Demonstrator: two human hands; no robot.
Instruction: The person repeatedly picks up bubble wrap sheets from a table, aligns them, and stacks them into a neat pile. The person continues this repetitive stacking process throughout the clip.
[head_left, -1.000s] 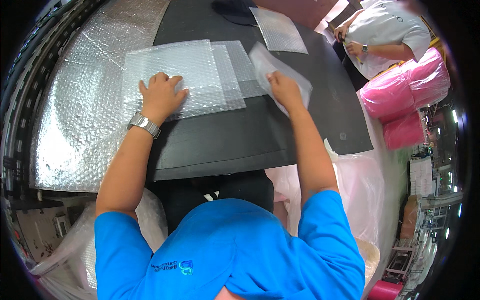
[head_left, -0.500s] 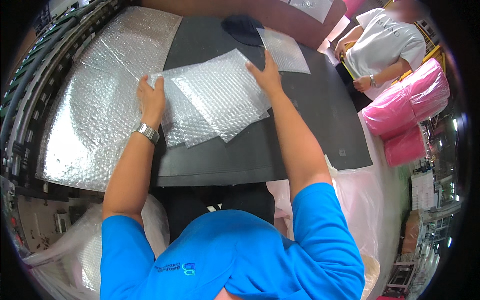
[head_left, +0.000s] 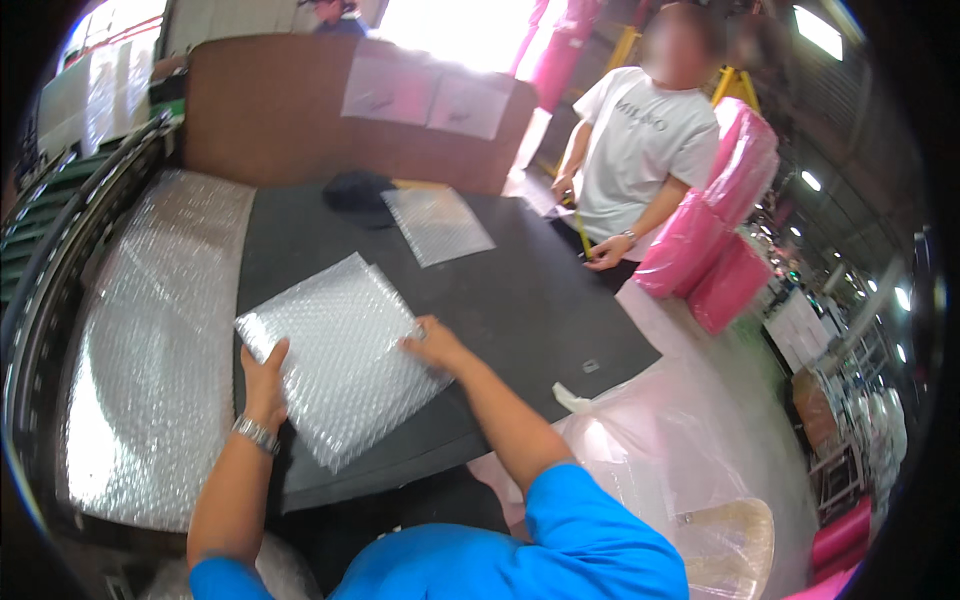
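Fanned out half a second ago, the bubble sheets have come together into a nearly even stack (head_left: 335, 360), one edge peeking out at the far corner. Beneath spreads the dark table (head_left: 530, 310), with a long sheet (head_left: 150, 380) along its left side. Over the table's near part, right of that sheet, is the stack; whether it is lifted, I cannot tell. Farther off lies a lone sheet (head_left: 438, 227), beside a dark cap-like thing (head_left: 352, 192). Left hand (head_left: 265, 385) grips the stack's left edge, thumb on top; right hand (head_left: 437, 347) holds its right edge.
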